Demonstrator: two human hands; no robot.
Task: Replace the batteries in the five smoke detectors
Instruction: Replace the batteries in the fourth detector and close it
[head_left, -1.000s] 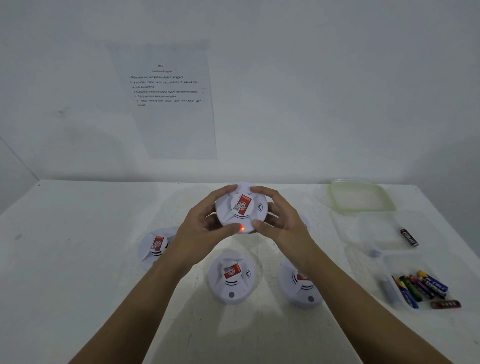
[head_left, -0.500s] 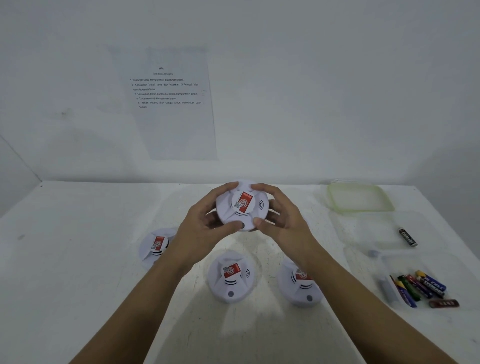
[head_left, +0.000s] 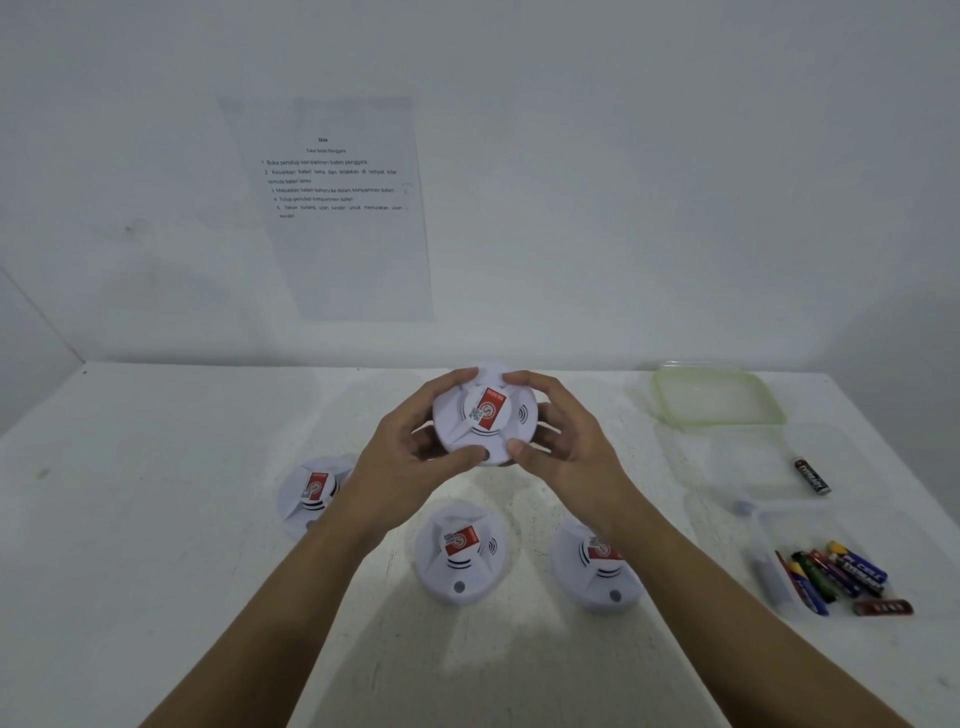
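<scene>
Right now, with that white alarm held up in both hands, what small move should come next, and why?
Probably lower the held smoke detector onto the table. The left hand and right hand hold it by the rim; its test button glowed red a second ago and is dark now, so the check looks done.

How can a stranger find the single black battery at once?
Look at the right side of the white table, just in front of the green-rimmed lid. The black battery lies alone there, while the other batteries form a coloured cluster nearer the person.
</scene>
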